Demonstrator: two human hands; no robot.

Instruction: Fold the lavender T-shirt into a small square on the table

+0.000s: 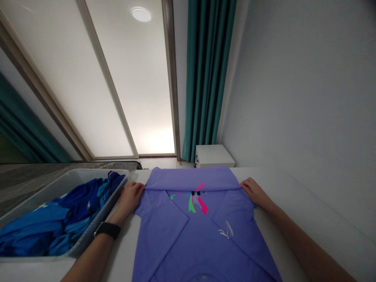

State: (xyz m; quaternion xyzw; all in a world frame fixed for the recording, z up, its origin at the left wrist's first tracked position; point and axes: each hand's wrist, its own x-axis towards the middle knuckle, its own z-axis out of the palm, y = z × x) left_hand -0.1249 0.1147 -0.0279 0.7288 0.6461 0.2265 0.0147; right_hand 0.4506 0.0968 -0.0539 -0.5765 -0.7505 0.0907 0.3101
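A purple T-shirt lies spread on the white table, its neckline toward me. Pink, green and white prints show on it. The far edge is turned over in a flat band across the shirt. At the left end of that band, my left hand pinches the fabric; a black watch sits on its wrist. The band's right end is pinched by my right hand, thumb and fingers closed together. Both sleeves lie angled inward over the body.
A white plastic bin of crumpled blue clothes stands left of my left arm. Beyond the table are a small white cabinet, a green curtain and frosted sliding doors. A grey wall runs along the right.
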